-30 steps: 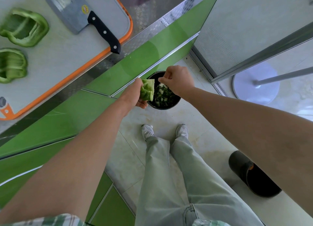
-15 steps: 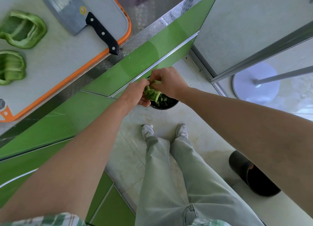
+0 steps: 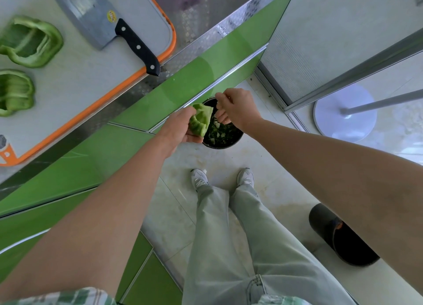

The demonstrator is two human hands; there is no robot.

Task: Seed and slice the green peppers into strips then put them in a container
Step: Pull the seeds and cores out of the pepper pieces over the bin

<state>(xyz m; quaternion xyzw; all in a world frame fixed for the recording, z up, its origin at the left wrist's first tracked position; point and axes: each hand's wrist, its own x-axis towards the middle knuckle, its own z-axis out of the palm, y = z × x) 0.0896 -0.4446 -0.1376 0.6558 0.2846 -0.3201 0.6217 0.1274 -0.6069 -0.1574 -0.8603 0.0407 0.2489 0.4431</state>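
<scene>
My left hand (image 3: 180, 127) grips a pale green pepper piece (image 3: 201, 119), hollow side up, over the round black waste bin (image 3: 223, 133) on the floor. My right hand (image 3: 237, 106) is above the bin with fingertips pinched together; I cannot tell what they pinch. Two green pepper halves (image 3: 29, 41) lie on the orange-rimmed grey cutting board (image 3: 91, 71) beside the black-handled steel cleaver (image 3: 107, 18).

Sleeves: green-and-white checked short sleeves (image 3: 68, 296), forearms bare
Trousers: loose pale grey-green denim trousers (image 3: 240, 247), stitched pocket seam showing
Shoes: white-and-grey lace-up trainers (image 3: 199, 177)
</scene>
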